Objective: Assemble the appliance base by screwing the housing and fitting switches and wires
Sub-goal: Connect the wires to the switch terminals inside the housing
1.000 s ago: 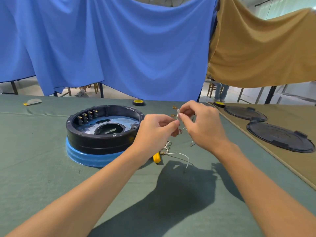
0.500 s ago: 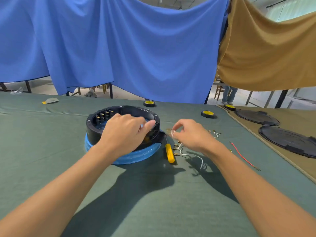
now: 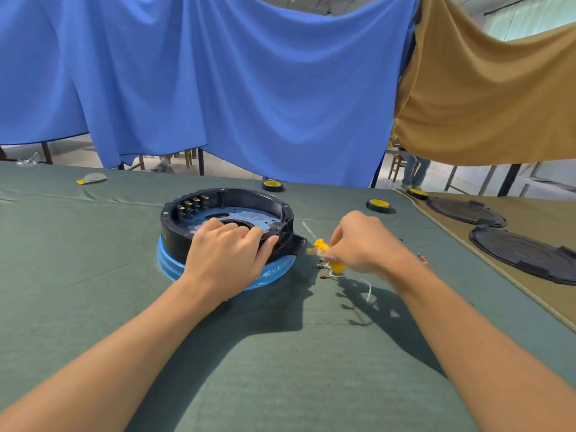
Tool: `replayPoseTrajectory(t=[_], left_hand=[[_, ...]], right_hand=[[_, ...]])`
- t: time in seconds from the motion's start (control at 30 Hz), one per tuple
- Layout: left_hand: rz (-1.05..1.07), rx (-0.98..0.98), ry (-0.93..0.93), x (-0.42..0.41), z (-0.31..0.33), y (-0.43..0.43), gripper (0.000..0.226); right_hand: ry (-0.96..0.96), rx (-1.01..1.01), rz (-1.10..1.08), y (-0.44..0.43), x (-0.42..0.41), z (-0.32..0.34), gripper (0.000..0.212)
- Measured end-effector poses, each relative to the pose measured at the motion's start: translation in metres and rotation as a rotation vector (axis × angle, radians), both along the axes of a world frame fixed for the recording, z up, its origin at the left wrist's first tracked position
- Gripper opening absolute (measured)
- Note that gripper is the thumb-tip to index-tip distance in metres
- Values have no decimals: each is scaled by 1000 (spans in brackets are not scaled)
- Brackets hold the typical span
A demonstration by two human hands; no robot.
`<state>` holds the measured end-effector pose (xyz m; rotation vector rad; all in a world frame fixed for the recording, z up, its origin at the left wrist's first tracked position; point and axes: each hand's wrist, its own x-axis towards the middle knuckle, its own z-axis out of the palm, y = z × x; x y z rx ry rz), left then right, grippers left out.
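Housing (image 3: 176, 235), black and round, sits open side up on a blue ring (image 3: 170, 269), left of the middle of the green-covered surface (image 3: 280, 369). Inside its far left wall stands a row of small black blocks (image 3: 191, 205) with brass-coloured spots, and the pale floor has a round opening in the middle.

Left hand (image 3: 224, 254) grips the near rim: its fingers (image 3: 230, 232) curl over the edge into the housing and the thumb lies along the outer wall.

Right hand (image 3: 358, 241) is just to the right of the housing, knuckles up, with its fingers (image 3: 335, 249) curled down and bunched together over a yellow-handled tool (image 3: 338, 268) that lies on the surface. A thin white strand (image 3: 307, 229) sticks up beside the fingertips (this patch is smeared by motion). I cannot tell whether the fingers pinch the strand, the tool or nothing.

White wires (image 3: 369, 289) with small metal ends lie loose beside the tool, and the tip of a red wire (image 3: 424, 259) shows behind the right wrist.

Farther back are a yellow-and-black tape roll (image 3: 378, 205) and a second roll (image 3: 272, 185), well apart from each other. A small grey and yellow scrap (image 3: 92, 178) lies at the far left.

To the right, on a tan cloth strip (image 3: 545, 219), lie two black round covers (image 3: 523, 254). Behind everything hang a blue sheet (image 3: 218, 88) and a tan sheet (image 3: 498, 104).
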<state>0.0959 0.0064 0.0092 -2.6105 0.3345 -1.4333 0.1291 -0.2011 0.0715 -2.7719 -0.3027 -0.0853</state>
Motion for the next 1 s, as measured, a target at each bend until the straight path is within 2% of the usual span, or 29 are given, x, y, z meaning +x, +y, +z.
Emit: replayPoseTrajectory(t=[0.13,0.4,0.53,0.57,0.63,0.7,0.73,0.8,0.9,1.0], left_hand=[[-32,17,-10,-7,6,-10,43],[-73,106,20,-34,8,-68,42],[-5,96,115,-41,33,-72,60],[6,46,151,-37,44,-67,63],[-23,-199,248,-19,66,-44,65],[-57,-471,359,3,82,-8,56],[-43,-551,403,12,85,9,50],[45,-602,518,27,80,35,37],[102,-738,730,42,58,49,34],[36,-914,719,48,41,52,26]], right_hand=[[-23,45,-37,-35,18,5,16],[32,13,-20,-59,46,-25,16],[-34,133,-52,-65,44,-5,22],[-69,150,-43,-65,41,2,23],[-100,169,44,-58,31,16,17],[-76,152,196,-45,17,28,5],[-60,124,269,-36,11,33,7],[-27,56,384,-17,4,42,10],[26,-11,455,14,4,48,20],[50,-35,493,41,12,47,23]])
